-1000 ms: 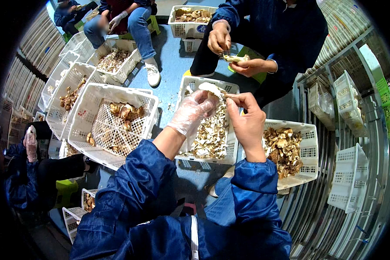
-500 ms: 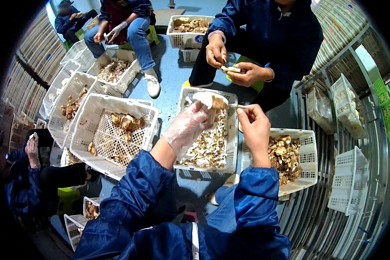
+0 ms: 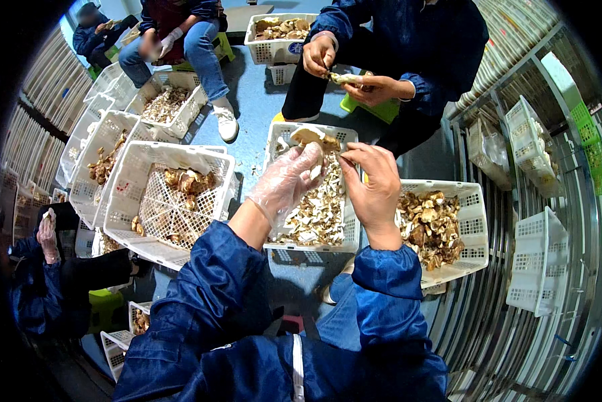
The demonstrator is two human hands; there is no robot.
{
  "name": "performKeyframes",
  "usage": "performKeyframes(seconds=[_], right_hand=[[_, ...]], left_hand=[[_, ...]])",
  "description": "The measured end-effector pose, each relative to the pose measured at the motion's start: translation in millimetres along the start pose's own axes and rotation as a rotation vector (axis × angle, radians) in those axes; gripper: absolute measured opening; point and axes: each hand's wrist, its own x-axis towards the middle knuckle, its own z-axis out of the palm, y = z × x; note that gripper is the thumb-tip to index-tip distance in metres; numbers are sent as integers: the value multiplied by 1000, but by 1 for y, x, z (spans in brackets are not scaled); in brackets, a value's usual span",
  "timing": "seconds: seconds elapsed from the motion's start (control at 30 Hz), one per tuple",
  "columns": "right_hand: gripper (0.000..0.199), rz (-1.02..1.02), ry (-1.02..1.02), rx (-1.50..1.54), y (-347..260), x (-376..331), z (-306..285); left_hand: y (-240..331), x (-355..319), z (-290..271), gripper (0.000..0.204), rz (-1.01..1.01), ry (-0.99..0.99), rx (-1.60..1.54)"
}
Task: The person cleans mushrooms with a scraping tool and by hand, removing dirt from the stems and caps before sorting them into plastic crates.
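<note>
In a clear plastic glove, my left hand (image 3: 284,181) grips a mushroom (image 3: 316,138) with a pale brown cap. Close to the mushroom's right side, my bare right hand (image 3: 373,184) is closed in a pinch. Whatever thin thing its fingertips hold is too small to make out. Both hands are over a white perforated crate (image 3: 308,247) that holds many white and brown mushroom pieces (image 3: 318,218). By my right forearm a second white crate (image 3: 475,231) holds whole brown mushrooms (image 3: 435,224).
A large white crate (image 3: 123,201) with a few mushroom clusters stands at left. Opposite me, a co-worker's hands (image 3: 374,90) hold a mushroom piece. More crates (image 3: 254,50) stand farther off. Metal racks (image 3: 502,120) line the right side. Other seated people are at left.
The mushroom has tilted in my left hand, its pale underside turned away. My right hand has moved closer to it. The whole view has shifted slightly.
</note>
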Motion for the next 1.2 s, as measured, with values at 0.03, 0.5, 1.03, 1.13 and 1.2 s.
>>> performKeyframes(seconds=[0.03,0.5,1.03,1.13,1.2], right_hand=[[18,-18,-1,-11,0,0,1],[19,21,-32,-54,2,-1,3],[15,11,-38,-15,6,-2,8],[14,8,-36,-7,7,-1,8],[14,23,-35,3,7,0,7]], left_hand=[[-2,1,0,47,3,-20,11],[-5,1,6,44,-30,-24,103],[-3,-3,6,44,-33,-8,103],[-2,-3,7,45,-48,-2,99],[-1,-4,9,45,-47,3,109]])
